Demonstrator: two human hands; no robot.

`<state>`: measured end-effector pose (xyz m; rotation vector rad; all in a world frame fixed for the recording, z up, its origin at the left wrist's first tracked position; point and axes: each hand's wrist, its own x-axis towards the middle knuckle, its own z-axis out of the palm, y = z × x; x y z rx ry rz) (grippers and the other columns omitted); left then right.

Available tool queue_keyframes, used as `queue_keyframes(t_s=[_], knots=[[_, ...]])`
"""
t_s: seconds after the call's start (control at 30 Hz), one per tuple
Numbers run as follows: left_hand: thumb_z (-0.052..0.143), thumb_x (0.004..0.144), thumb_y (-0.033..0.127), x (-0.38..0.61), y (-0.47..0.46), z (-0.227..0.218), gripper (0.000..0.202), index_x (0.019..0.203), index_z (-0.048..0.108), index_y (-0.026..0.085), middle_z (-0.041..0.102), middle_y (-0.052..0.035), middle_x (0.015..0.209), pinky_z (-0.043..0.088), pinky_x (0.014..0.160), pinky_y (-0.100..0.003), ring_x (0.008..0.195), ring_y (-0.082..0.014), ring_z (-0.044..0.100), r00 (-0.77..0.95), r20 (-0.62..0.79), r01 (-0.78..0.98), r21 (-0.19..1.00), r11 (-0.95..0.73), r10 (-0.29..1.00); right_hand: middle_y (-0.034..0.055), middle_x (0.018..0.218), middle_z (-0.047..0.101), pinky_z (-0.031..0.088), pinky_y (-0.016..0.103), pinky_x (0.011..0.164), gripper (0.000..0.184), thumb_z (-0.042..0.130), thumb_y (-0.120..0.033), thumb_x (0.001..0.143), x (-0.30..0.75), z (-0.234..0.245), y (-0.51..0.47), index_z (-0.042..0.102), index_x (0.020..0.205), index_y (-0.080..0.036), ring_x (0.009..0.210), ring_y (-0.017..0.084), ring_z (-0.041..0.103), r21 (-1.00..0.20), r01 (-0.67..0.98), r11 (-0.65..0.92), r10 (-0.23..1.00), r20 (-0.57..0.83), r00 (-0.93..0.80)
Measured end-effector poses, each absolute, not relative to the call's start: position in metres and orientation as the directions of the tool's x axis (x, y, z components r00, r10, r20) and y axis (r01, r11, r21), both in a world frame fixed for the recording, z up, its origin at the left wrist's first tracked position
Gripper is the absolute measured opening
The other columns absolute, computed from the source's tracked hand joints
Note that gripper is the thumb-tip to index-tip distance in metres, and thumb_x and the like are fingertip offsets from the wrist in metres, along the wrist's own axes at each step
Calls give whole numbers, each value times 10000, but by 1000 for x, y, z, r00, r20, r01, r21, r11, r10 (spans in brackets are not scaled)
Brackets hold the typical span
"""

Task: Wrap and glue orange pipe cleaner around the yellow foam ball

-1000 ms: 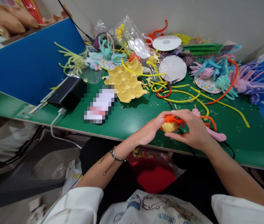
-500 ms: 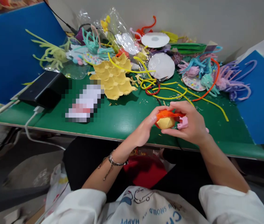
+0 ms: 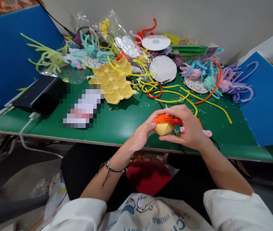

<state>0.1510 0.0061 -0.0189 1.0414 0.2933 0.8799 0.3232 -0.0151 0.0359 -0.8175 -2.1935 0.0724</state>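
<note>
Both hands are meeting over the near edge of the desk [image 3: 131, 118], in front of the yellow tray [image 3: 113, 84]. Between them is sitting a small yellow cup [image 3: 163, 128], with an orange wire [image 3: 166, 119] lying across its top. The left hand [image 3: 142, 133] is touching the cup from the left side, its fingertips on the wire, in a narrow grip. The right hand [image 3: 187, 126] is curling around the cup from the right and from above, with the thumb under it, so its grip is closing on the cup. A pink tool [image 3: 205, 132] is lying just right of this hand. Loose yellow wires [image 3: 187, 98] are spreading behind the hands, to the right of the tray.
</note>
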Motion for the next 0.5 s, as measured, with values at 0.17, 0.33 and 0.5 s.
queue_keyframes(t_s=[0.17,0.33,0.5], knots=[[545,713,308,151,2,-5,566,1267,577,192,640,-60,1320,318,1161,-470,1287,-316,539,650,84,-506,790,347,755,85,1196,631,560,398,876,650,667,-507,848,323,36,-17,384,1382,-266,1094,238,622,-311,517,798,581,628,-518],[572,729,413,141,2,-5,594,1272,583,169,635,-83,1334,269,1191,-510,1338,-345,492,674,12,-393,852,345,738,89,1225,625,555,389,912,616,681,-450,855,322,32,-18,405,1368,-250,1125,238,622,-403,486,775,631,536,-561],[470,889,558,125,2,-10,549,1249,614,169,612,-89,1369,255,1205,-463,1380,-308,442,617,53,-98,995,10,785,92,1235,611,560,370,901,565,680,-357,869,318,30,-19,424,1360,-245,1117,221,627,-432,474,768,639,458,-618]])
